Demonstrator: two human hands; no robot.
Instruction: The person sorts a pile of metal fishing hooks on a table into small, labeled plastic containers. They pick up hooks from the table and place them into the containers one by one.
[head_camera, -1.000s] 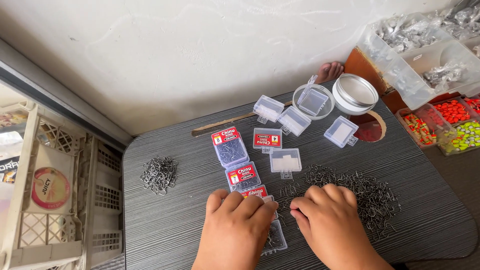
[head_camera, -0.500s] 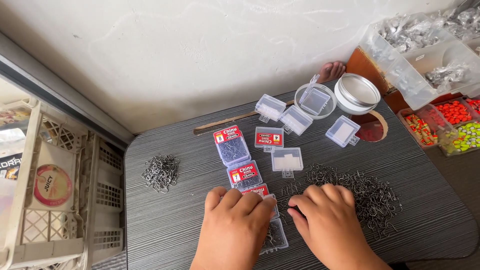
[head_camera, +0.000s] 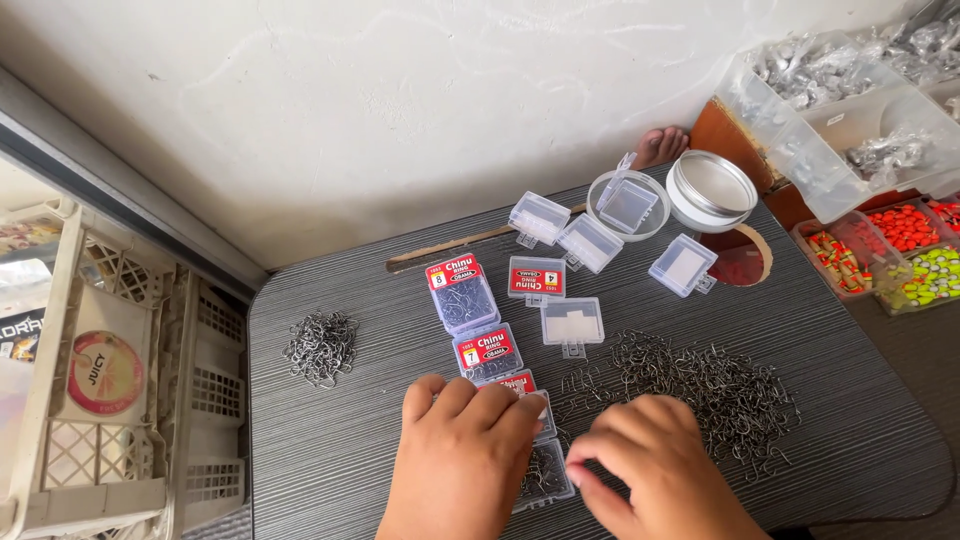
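Left hand (head_camera: 462, 462) flat on the hook-filled clear box (head_camera: 540, 472), right hand (head_camera: 655, 470) pinching at its edge, now nearer.

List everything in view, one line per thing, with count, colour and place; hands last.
table: one, dark grey striped, centre
hook piles: two, silvery; small left, large right
labelled boxes: about five, clear with red labels, centre column and under the hands
empty boxes: about five, clear, upper centre
round tin: one, silver, upper right
round clear tub: one, beside the tin
stick: one, brown, far edge
crate: one, cream, left
organiser trays: clear, right, holding silvery, red and yellow pieces
left hand: on a labelled box
right hand: at the large pile's edge
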